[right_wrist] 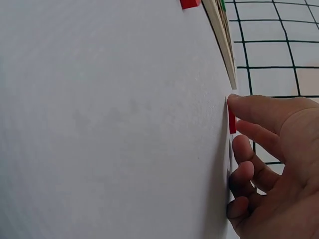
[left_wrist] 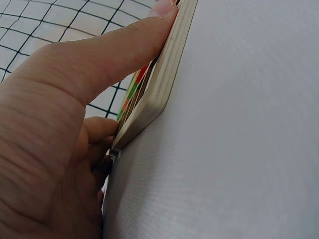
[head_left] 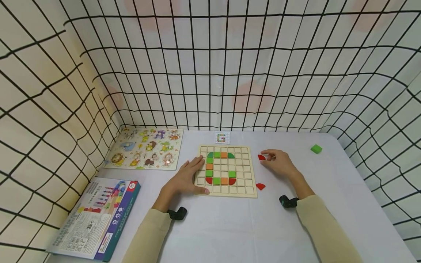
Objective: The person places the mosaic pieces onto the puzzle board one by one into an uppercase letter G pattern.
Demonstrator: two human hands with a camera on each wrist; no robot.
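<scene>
A pale desk (head_left: 230,226) carries everything, walled in by a white cloth marked with a black grid (head_left: 210,73). At its near left corner lies a flat toy box (head_left: 95,217) with printed sides, and behind that, against the cloth, an animal peg puzzle (head_left: 146,148). In the middle sits the wooden grid board (head_left: 227,170), its squares partly filled with green, orange and red tiles that form a G-like shape. The left hand (head_left: 187,179) rests against the board's left edge, fingers laid straight along it and the thumb at the near corner; the left wrist view shows the thumb (left_wrist: 124,47) pressed flat along the board's side, so the hand steadies it without curling round it. The right hand (head_left: 279,162) lies on the desk just right of the board, its fingertips curled onto a red quarter-round tile (head_left: 261,157), which lies flat on the desk; the right wrist view shows the thumb (right_wrist: 254,107) touching it. A second red tile (head_left: 260,186) lies near the board's right near corner. A small pattern card (head_left: 222,138) stands beyond the board, and a green square tile (head_left: 316,148) lies well apart at far right.
</scene>
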